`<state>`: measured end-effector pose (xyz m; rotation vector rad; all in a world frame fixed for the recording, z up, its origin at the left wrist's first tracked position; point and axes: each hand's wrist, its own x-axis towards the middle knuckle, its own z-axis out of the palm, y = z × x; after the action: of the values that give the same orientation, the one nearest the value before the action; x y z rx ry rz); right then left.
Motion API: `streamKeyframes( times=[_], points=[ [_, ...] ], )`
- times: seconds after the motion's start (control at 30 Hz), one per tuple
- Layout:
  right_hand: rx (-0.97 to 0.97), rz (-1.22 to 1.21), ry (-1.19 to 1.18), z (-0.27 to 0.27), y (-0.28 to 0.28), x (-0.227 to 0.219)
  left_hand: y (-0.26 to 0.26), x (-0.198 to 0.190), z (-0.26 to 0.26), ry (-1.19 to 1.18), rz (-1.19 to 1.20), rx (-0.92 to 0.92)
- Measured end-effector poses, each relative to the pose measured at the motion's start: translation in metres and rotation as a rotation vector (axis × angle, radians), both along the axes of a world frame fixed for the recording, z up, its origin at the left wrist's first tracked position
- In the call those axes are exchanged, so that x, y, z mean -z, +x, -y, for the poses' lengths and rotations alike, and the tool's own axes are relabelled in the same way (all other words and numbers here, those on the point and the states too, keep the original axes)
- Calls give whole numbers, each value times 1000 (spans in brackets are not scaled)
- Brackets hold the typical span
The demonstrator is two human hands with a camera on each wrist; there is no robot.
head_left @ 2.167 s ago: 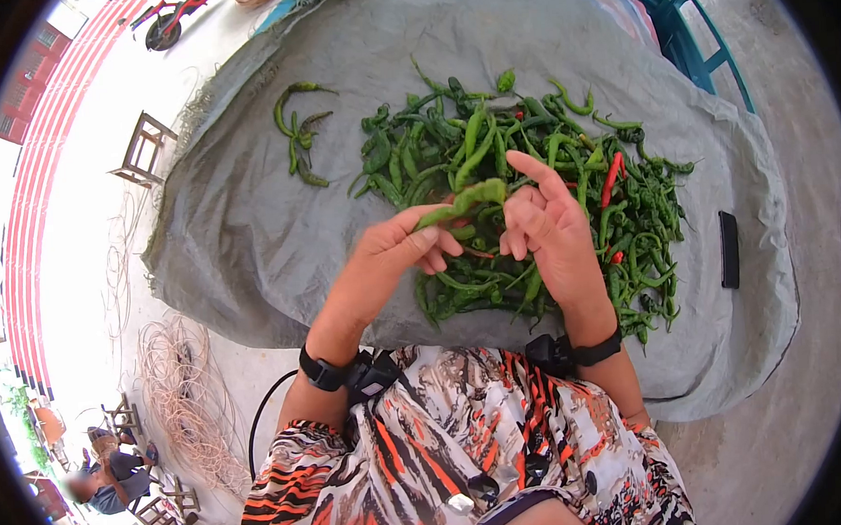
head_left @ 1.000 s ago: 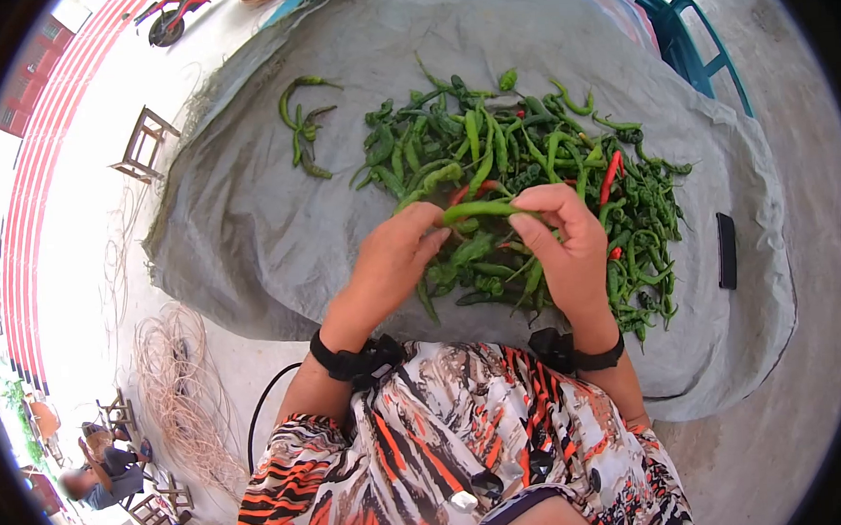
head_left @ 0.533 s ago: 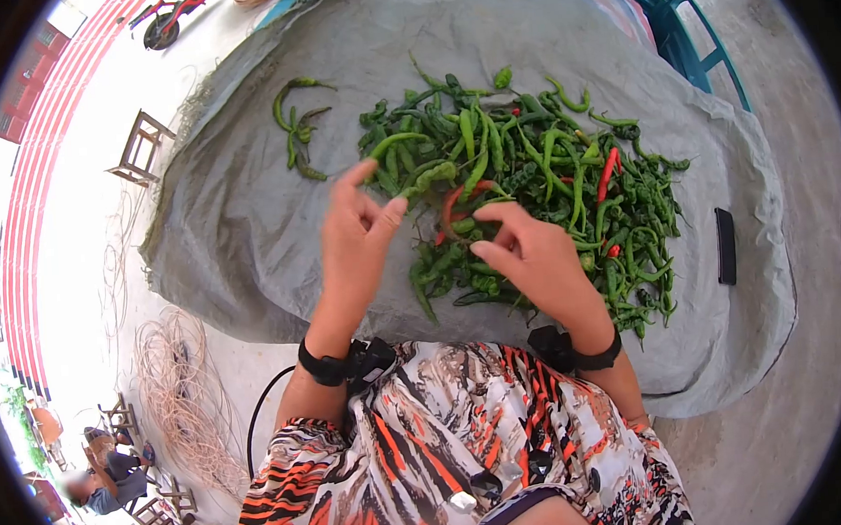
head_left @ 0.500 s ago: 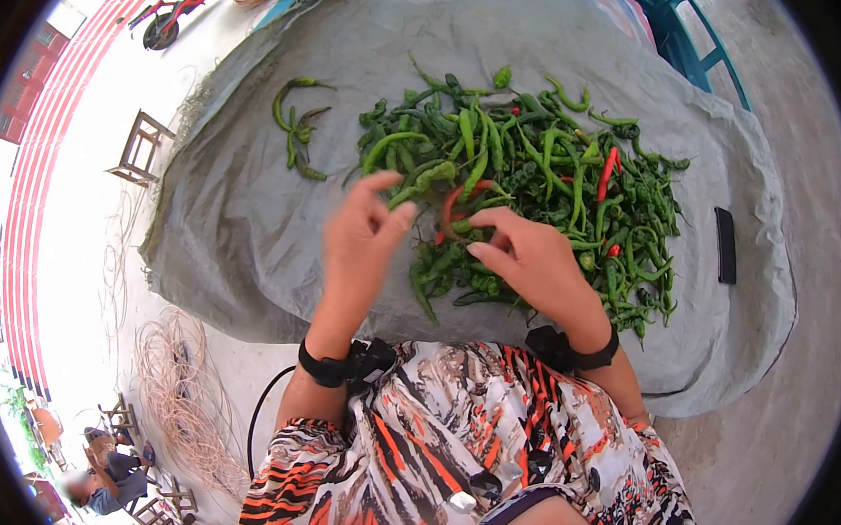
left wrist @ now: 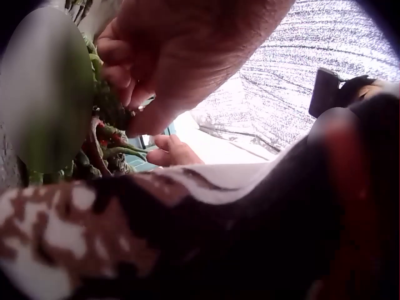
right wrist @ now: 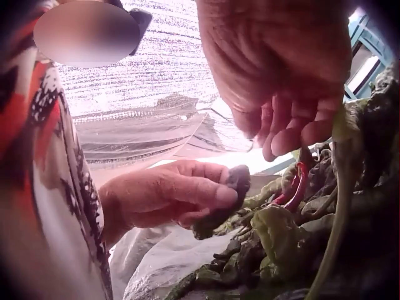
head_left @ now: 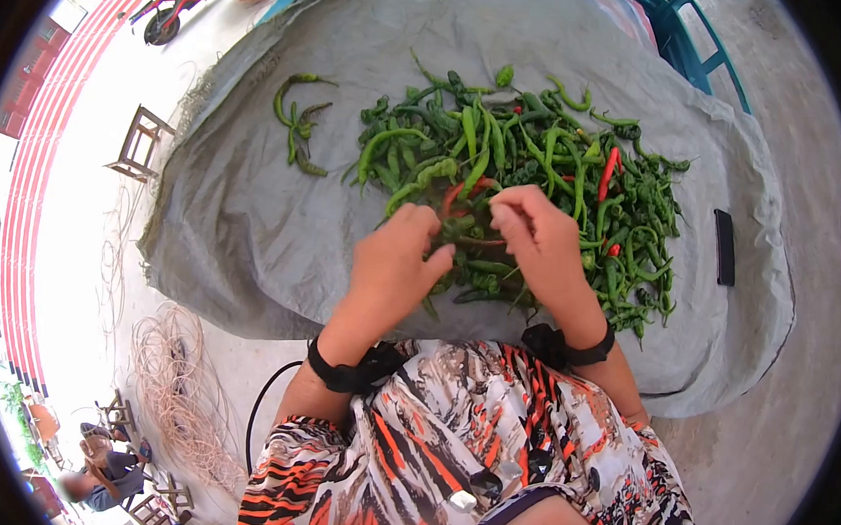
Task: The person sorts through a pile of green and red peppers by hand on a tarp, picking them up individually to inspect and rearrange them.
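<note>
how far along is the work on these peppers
Early on, it seems. A few peppers lie apart on the sheet, so those look set aside. In hand: the left hand pinches a dark green pepper; whether the right hand holds one is unclear. Probably left: the big pile, mostly green with some red.

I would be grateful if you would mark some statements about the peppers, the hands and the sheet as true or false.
1. The left hand pinches a dark green pepper. True.
2. The heap of peppers is entirely green. False: a few red peppers show among the green.
3. Several loose peppers lie apart, to the left of the heap. True.
4. The flat black object lies on top of the heap. False: it lies on the gray sheet, right of the heap.
</note>
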<state>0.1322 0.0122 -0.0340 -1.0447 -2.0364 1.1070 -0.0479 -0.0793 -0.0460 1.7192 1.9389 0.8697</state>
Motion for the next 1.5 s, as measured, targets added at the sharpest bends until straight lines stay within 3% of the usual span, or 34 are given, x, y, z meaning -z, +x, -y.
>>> streamKeyframes(
  times=[0.17, 0.23, 0.3, 0.43, 0.53, 0.63, 0.83, 1.13, 1.3, 1.4, 1.5],
  points=[
    [108, -208, -106, -1, 5, -5, -9, -7, -4, 52, 125, -341],
    [119, -229, -108, 0, 6, -5, -9, -11, -4, 84, 128, -355],
    [127, -243, -103, 1, 6, -5, -6, -11, -4, 167, 47, -230],
    [118, -236, -113, 2, 6, -6, 6, 8, -4, -21, -121, 116],
    [79, -217, -107, 3, 8, -6, 15, 18, -8, -49, -207, 70],
    [45, -205, -113, 4, 9, -1, 10, 22, -11, -62, -171, 125],
    [39, -141, -123, 6, 8, 6, 28, 24, -15, -146, -178, 43],
    [65, 63, -18, 10, 11, -1, 22, 26, -15, -91, 102, -24],
    [15, 107, 150, 14, 9, -1, 21, 28, -13, -44, 461, -42],
    [10, 340, 296, 12, 8, -1, 20, 29, -13, -39, 684, -54],
    [-31, 355, 297, 8, 7, 0, 19, 32, -11, -15, 805, -41]
  ],
)
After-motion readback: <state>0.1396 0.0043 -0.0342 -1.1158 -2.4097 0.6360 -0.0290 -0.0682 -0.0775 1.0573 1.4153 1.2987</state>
